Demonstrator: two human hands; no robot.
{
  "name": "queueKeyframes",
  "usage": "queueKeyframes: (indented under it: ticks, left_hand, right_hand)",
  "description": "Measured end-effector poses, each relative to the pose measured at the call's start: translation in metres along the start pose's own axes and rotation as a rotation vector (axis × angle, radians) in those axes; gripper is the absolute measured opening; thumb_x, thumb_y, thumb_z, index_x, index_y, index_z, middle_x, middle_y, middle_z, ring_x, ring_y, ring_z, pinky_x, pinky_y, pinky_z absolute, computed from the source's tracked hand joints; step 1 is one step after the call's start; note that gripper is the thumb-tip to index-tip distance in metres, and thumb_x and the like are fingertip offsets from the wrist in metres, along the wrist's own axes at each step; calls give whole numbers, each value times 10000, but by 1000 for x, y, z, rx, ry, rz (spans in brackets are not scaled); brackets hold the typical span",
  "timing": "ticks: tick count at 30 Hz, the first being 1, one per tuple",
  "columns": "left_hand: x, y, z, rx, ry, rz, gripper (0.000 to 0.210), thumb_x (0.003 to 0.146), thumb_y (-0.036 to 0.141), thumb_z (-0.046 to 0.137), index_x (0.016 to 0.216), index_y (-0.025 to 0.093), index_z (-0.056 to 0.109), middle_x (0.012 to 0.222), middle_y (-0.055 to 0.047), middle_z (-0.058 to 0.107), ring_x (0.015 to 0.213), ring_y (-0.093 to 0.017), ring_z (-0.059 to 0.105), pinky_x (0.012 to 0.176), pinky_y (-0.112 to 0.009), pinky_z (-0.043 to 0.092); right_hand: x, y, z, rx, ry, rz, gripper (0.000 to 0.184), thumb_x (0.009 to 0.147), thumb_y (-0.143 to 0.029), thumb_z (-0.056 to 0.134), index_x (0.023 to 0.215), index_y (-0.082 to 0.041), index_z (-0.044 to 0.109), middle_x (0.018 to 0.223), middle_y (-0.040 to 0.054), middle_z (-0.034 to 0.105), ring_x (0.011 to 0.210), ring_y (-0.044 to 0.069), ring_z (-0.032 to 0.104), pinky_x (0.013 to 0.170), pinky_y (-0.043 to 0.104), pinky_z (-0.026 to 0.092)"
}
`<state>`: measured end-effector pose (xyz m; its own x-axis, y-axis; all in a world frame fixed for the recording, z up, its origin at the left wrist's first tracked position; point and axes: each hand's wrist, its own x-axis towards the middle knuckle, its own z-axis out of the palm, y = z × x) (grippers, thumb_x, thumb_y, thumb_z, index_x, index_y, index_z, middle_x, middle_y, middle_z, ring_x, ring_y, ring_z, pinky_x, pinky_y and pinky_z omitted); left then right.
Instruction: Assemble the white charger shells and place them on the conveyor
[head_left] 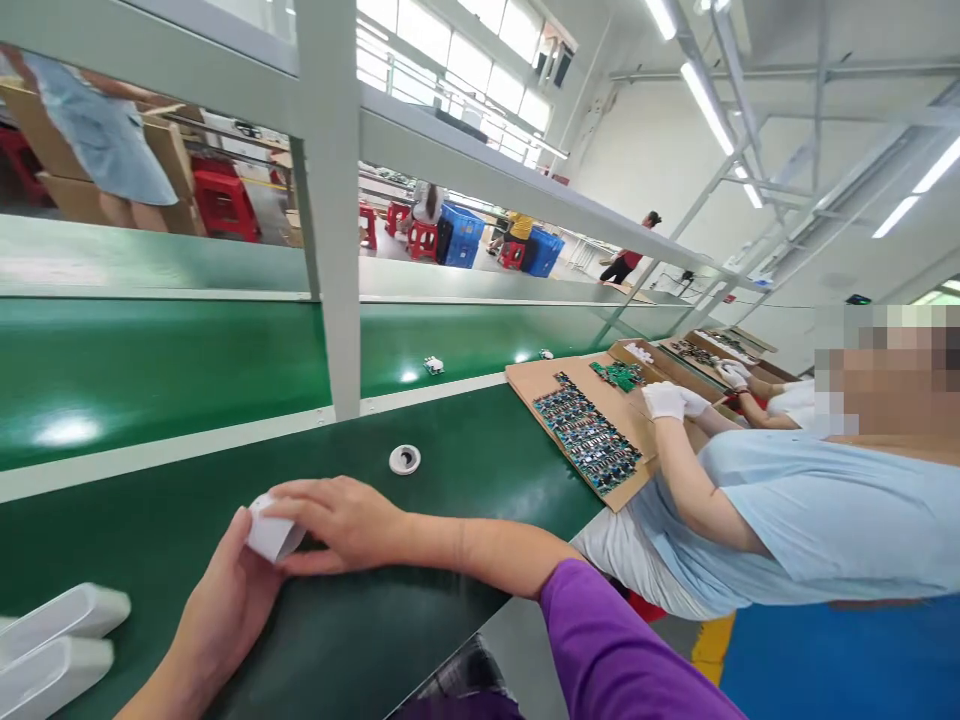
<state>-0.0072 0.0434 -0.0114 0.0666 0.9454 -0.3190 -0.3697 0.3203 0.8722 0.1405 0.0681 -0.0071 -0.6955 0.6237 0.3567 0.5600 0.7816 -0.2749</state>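
Note:
A small white plastic housing [268,537] with an open, dark-looking end is held between my two hands above the green work surface. My left hand [225,605] grips it from the left, thumb up along its side. My right hand [341,525] closes over it from the right, fingers on top and thumb underneath. What is inside the housing cannot be made out. Beyond my right hand lies a round white ring-shaped part [405,460] with a dark mark in its middle. Long white plastic shells [67,625] lie at the lower left, near my left forearm.
A green conveyor belt [187,350] runs behind a metal post [341,250], carrying small white parts [433,366]. At right, a co-worker's gloved hands [671,400] are over cardboard [551,380] bearing rows of circuit boards [589,435]. Another gloved person sits beyond.

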Motion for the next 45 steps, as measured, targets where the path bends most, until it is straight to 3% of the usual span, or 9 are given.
queueKeyframes:
  ticks: [5, 12, 19, 24, 27, 29, 34, 40, 45]
  left_hand:
    - [-6, 14, 8, -149, -127, -54, 407, 862, 624, 444, 895, 232, 546, 722, -13, 682, 631, -170, 643, 531, -284, 545]
    - [-1, 12, 9, -181, -120, -57, 471, 892, 601, 420, 1061, 170, 510, 700, -17, 640, 512, -112, 565, 450, -208, 470]
    - [1, 7, 8, -139, -170, -48, 509, 854, 635, 463, 1040, 165, 524, 699, -20, 630, 502, -104, 556, 446, -198, 457]
    - [2, 4, 9, -69, -153, -4, 476, 820, 635, 496, 874, 168, 570, 660, -23, 626, 489, -106, 548, 450, -214, 451]
    - [-1, 2, 11, -22, -158, 11, 400, 756, 524, 622, 612, 156, 559, 556, -23, 592, 472, -100, 526, 459, -215, 439]
    - [-2, 2, 11, 16, -182, 2, 381, 720, 441, 660, 499, 154, 543, 493, -26, 570, 449, -101, 508, 455, -222, 432]
    - [-3, 3, 9, 57, -214, -7, 334, 703, 375, 648, 472, 149, 563, 479, -28, 579, 431, -99, 498, 438, -217, 419]
    - [-2, 7, 4, -17, -177, 21, 409, 731, 561, 621, 810, 159, 618, 679, -23, 650, 493, -99, 554, 433, -198, 442]
    - [-6, 5, 6, -88, -204, -24, 653, 833, 739, 369, 947, 148, 624, 832, -90, 685, 601, -132, 619, 484, -222, 511]
  right_hand:
    - [50, 18, -4, 309, 213, 255, 570, 811, -292, 661, 1328, -203, 439, 1303, 100, 544, 1159, 198, 566, 948, 320, 505]
    - [151, 57, 6, 203, 40, 495, 499, 821, -181, 562, 1307, -95, 485, 1229, 157, 549, 1071, 215, 566, 1012, 368, 452]
    - [184, 79, 4, 85, -63, 531, 476, 817, -155, 570, 1284, -66, 540, 1235, 221, 544, 1139, 324, 540, 992, 483, 445]
    - [169, 41, 2, 204, -141, 195, 429, 874, -248, 585, 1300, -203, 563, 1343, 114, 525, 1268, 256, 462, 1046, 422, 423]
    - [148, 6, 5, 456, -369, -175, 371, 896, -293, 585, 1260, -222, 590, 1216, 62, 630, 1083, 171, 587, 858, 295, 515]
    - [138, -13, 11, 511, -468, -258, 407, 865, -312, 640, 1258, -219, 589, 1164, 53, 661, 982, 154, 616, 755, 255, 515]
    - [129, -19, 17, 525, -474, -165, 320, 827, -274, 683, 1129, -177, 645, 955, 21, 707, 799, 120, 632, 680, 223, 490]
    - [72, 21, -26, 644, -22, 122, 369, 838, -375, 636, 1141, -166, 602, 1017, 54, 701, 862, 153, 657, 676, 250, 535]
    - [4, 21, -56, 396, 84, 35, 315, 872, -397, 616, 1122, -207, 607, 1106, 77, 683, 963, 179, 642, 776, 319, 562]
